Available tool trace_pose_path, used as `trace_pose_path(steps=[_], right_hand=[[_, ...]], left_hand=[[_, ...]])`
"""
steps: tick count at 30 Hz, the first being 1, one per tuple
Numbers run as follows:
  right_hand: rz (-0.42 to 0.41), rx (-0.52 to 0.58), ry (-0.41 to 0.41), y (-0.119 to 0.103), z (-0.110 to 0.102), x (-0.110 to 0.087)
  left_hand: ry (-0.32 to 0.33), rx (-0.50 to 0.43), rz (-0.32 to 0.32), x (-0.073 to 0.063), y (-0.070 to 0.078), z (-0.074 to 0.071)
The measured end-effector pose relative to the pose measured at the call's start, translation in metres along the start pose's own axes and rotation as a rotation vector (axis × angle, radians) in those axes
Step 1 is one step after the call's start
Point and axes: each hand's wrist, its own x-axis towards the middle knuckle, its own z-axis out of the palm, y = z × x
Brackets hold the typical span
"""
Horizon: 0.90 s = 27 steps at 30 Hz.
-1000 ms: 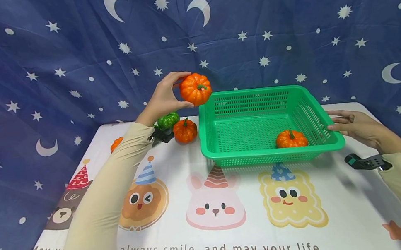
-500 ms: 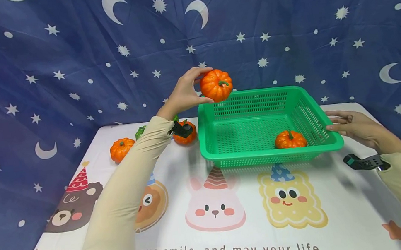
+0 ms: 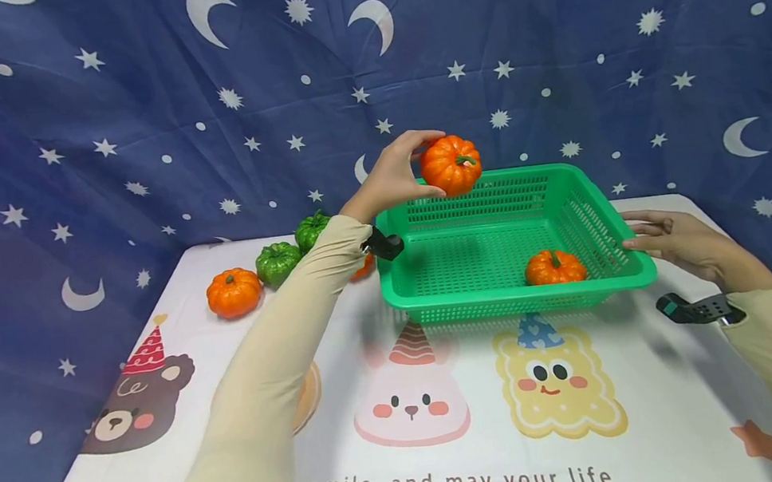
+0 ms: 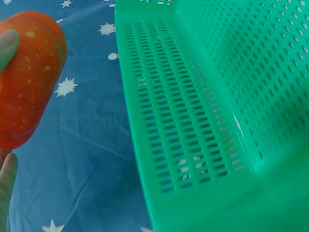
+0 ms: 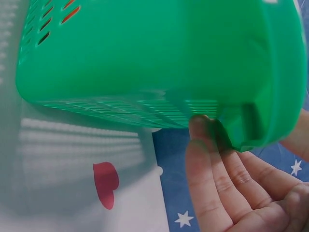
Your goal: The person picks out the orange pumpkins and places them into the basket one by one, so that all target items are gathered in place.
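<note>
An orange mini pumpkin (image 3: 450,165) with a green stem is pinched between the thumb and fingers of my left hand (image 3: 395,174). It is held up over the back left of the green basket (image 3: 518,293). In the left wrist view the same pumpkin (image 4: 29,79) is left of the basket wall (image 4: 130,96). My right hand (image 3: 682,241) holds the basket's right rim, and in the right wrist view its fingers (image 5: 219,179) reach beneath the rim. Inside the basket, at the front right, sits another orange pumpkin (image 3: 555,267).
Left of the basket stand an orange pumpkin (image 3: 234,292) and two green pumpkins, one nearer (image 3: 278,264) and one farther back (image 3: 312,231). Another orange one (image 3: 363,266) is mostly hidden behind my left wrist. A blue starry cloth (image 3: 123,104) hangs behind the white printed table (image 3: 484,454).
My left hand has carried its pumpkin rightward, from left of the basket to over its back left. The orange and green pumpkins at left have come out from behind the arm. The right hand stays put.
</note>
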Motion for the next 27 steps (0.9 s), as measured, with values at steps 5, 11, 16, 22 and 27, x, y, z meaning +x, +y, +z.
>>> trace_pose_path(steps=[5,11,16,22,27], right_hand=[[-0.014,0.023,0.005,-0.001,0.001,0.001],[0.001,-0.011,0.017,0.0,0.001,0.001],[0.008,-0.011,0.023,0.001,0.001,0.0],[0.003,0.019,0.03,0.002,0.001,-0.001],[0.013,0.026,0.033,0.004,0.003,-0.002]], left_hand=[[-0.025,0.003,-0.008,0.009,-0.002,0.014],[-0.059,-0.021,0.0,0.019,0.002,0.03],[-0.066,-0.035,0.026,0.027,0.008,0.043],[-0.081,-0.04,0.021,0.034,0.012,0.059],[-0.086,-0.056,0.023,0.037,0.012,0.07]])
